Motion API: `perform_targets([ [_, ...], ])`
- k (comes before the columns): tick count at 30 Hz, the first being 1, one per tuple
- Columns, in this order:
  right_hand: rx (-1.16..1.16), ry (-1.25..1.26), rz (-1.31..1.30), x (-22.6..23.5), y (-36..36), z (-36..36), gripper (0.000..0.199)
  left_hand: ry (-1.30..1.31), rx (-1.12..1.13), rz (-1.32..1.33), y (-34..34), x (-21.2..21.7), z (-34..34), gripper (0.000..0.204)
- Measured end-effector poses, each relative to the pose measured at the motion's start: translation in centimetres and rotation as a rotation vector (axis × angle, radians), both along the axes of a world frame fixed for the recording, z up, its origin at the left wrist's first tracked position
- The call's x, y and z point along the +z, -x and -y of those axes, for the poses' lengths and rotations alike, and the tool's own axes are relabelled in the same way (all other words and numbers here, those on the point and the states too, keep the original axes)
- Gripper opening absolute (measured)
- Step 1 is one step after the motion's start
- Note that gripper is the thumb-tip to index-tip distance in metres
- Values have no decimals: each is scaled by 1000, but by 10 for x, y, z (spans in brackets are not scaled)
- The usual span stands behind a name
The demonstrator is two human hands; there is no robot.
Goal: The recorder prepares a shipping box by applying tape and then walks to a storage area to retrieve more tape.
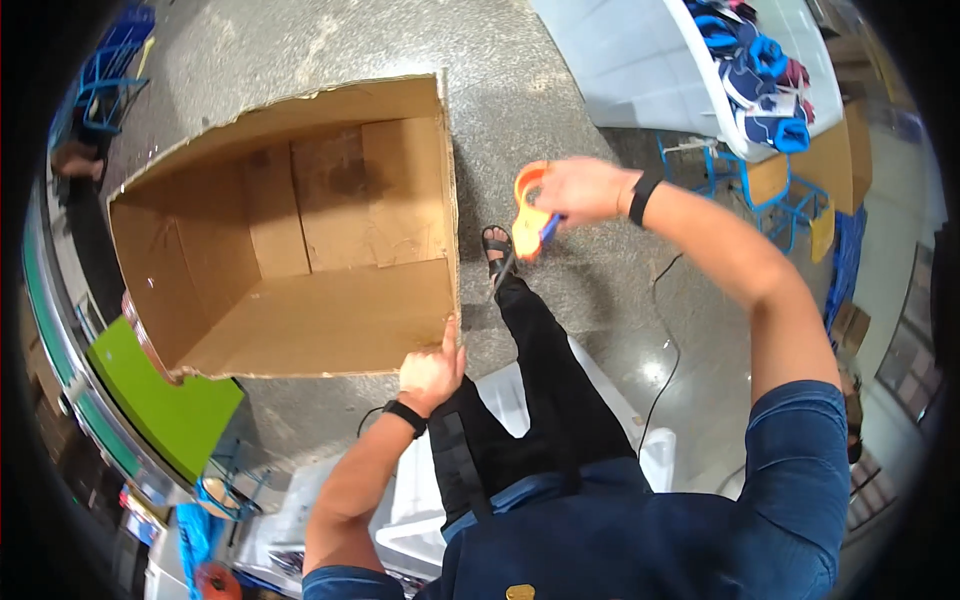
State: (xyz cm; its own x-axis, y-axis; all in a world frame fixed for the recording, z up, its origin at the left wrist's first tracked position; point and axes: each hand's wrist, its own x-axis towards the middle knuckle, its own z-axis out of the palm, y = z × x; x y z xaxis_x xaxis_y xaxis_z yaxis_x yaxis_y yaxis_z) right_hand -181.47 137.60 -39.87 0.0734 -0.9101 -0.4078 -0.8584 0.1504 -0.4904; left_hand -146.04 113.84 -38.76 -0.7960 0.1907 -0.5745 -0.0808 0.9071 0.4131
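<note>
A large open cardboard box (350,325) lies in front of me to the left, its hollow inside facing me and its edges ragged. My left hand (432,375) is closed at its near right corner, the index finger stretched along the edge. To the right of the box, my right hand (585,190) is raised and closed round an orange tool (527,215). The tool has a loop at its top, a blue part beside my fingers and a thin grey end pointing down. Motion blurs it, so its exact kind is unclear.
A white table (650,70) with blue and dark shoes (755,75) stands at the far right, near blue metal-framed stools (765,180). A black cable (678,345) trails over the speckled floor. A green panel (165,400) is left; white plastic bins (415,495) sit around my legs.
</note>
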Motion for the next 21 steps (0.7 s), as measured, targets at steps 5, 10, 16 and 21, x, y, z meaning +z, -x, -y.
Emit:
perform_targets([
  [5,90,97,-46,10,89,34,40,-44,-25,-85,-73,-12,27,68],
  [10,140,188,-201,11,137,70,39,-56,-78,-190,-157,2,77,65],
  [16,319,287,-102,28,73,140,29,231,-113,253,-235,32,143,48],
  [21,468,506,-172,32,13,166,12,529,-6,355,-215,49,171,53],
])
